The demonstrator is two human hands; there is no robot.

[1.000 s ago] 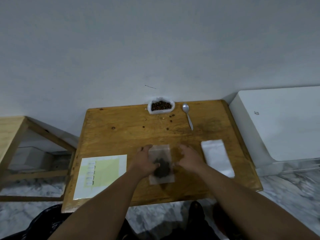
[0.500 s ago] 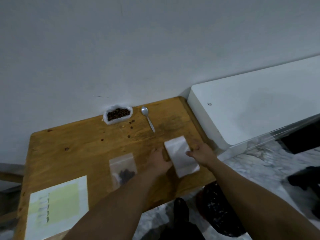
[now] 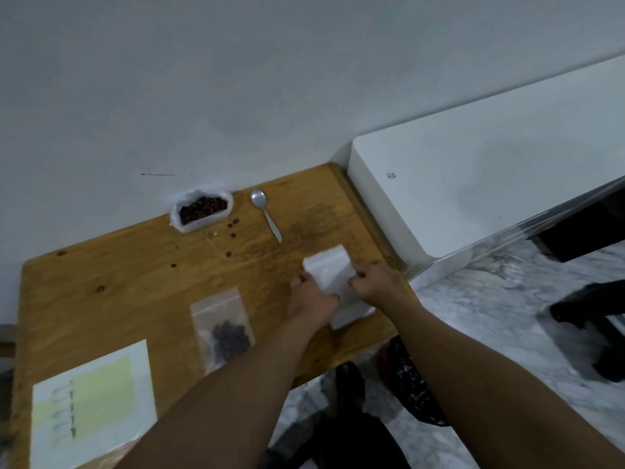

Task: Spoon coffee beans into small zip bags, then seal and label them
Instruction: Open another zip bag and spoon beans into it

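Fingers of both your hands are curled onto the stack of empty zip bags [image 3: 329, 270] near the right edge of the wooden table [image 3: 135, 275]. Your left hand [image 3: 313, 297] presses on the stack's left side, fingers bent down over it. Your right hand [image 3: 375, 280] pinches at the stack's right edge, thumb and fingertips closed on the plastic; whether one bag is separated from the rest, cannot tell. Stack lies flat and tilted, its near corner poking out below your left wrist.

Filled zip bag [image 3: 221, 328] lies flat on the table, left of your left forearm, apart from both hands, dark coffee beans [image 3: 231, 340] bunched in its lower half. Whether its seal is closed, cannot tell.

Open white bag of beans [image 3: 202, 210] sits at the far edge against the wall. Metal spoon [image 3: 265, 213] lies just right of it, bowl toward the wall, handle pointing at you. Loose beans [image 3: 233, 228] are scattered on the wood between them and a bit nearer.

Label sheet [image 3: 91, 397], white with a pale green block and a column of small labels, lies at the near left corner. White cabinet [image 3: 473, 184] stands right beside the table.
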